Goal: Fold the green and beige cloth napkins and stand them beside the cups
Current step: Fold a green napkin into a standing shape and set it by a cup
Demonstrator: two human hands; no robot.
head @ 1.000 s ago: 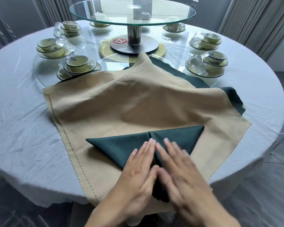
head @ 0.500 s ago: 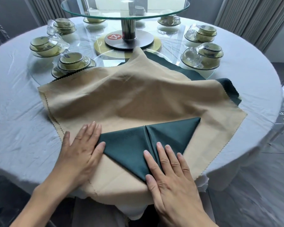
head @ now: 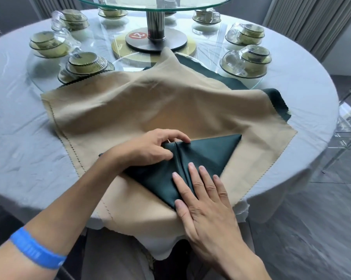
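Nearest, a blue wristband circles the left forearm as it reaches in from the lower left. The right hand lies flat with its fingers straight and slightly spread, pressing the near point of the folded green napkin onto the cloth below; it grips nothing. Just beyond it, the left hand has its fingers curled over the far edge of that napkin at the centre crease, thumb below and fingertips above, pinching the fabric there. The green napkin is a triangle pointing towards the near edge, its right corner free and its left part hidden under the left arm. It rests on the beige napkin, which is spread open, hangs over the near edge of the table and rises into a loose hump farther back. A second green cloth peeks from under it at the right. Farther off, cups stacked on saucers ring a glass turntable on its metal post, left and right.
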